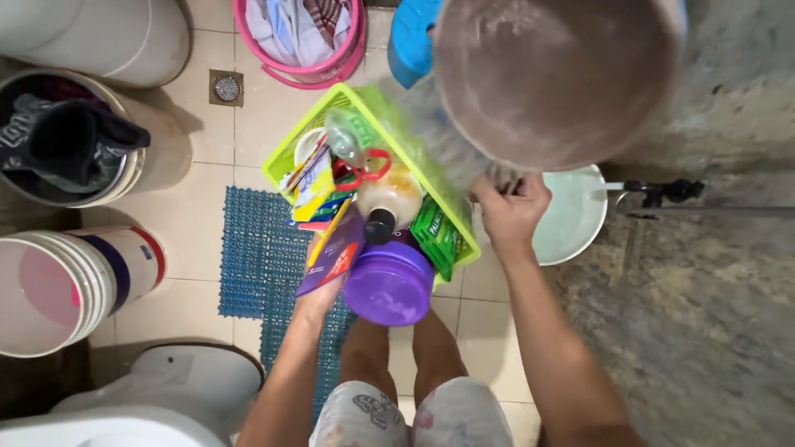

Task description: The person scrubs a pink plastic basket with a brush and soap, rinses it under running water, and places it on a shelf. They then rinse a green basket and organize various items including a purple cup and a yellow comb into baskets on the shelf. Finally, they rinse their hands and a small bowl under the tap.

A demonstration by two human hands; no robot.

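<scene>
My left grip (319,291) grasps the green basket's (286,157) near edge; right grip (511,207) clenched on the brown tub's (551,79) rim.

Buckets (58,290) crowd the left; bare tiles (186,232) beside the green basket (286,157) lie open.

Glossy green plastic basket (286,157); smooth purple plastic tub (389,283); matt blue rubbery mat (257,248); glazed beige floor tiles (199,207); rough concrete wall (712,290).

Tiled floor (190,223) — blue mat (252,257), 2 buckets (66,281)
</scene>
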